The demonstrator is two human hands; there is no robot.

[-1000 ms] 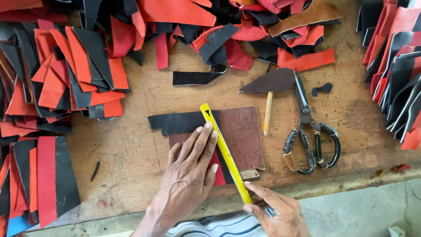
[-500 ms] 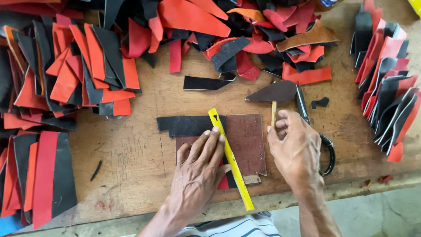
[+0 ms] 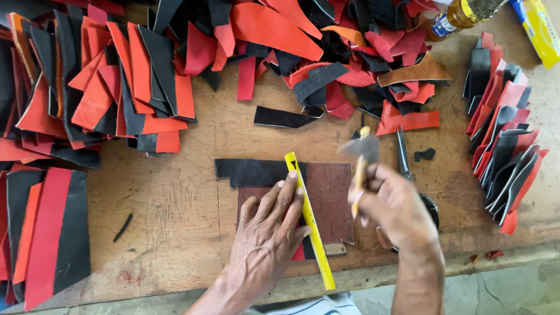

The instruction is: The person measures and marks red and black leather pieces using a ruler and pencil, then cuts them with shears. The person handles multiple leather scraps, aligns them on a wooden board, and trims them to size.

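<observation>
Up comes the right hand (image 3: 396,213) from where it reached half a second ago beside the scissors, now lifted over the brown cutting board (image 3: 329,198) with a wooden-handled knife (image 3: 359,169) pinched tight in its fingers, the blurred blade pointing away from the body. Nearest the person, the left hand (image 3: 268,233) lies flat, fingers spread and closed on nothing, pressing the yellow ruler (image 3: 309,221) down across a black leather strip (image 3: 256,171) on that board. A sliver of red leather shows under the ruler's near end. No cut line shows on the strip, so by the look of it the measuring is set and the slicing is yet to come. Just past the right hand the scissors (image 3: 403,154) lie on the scarred wooden workbench (image 3: 181,204). Farther out, heaps of red, orange and black leather offcuts (image 3: 122,81) sprawl, matte and curling, while neatly stacked two-tone pieces (image 3: 504,146) sit at the right edge and a bottle (image 3: 461,14) stands at the far corner.
</observation>
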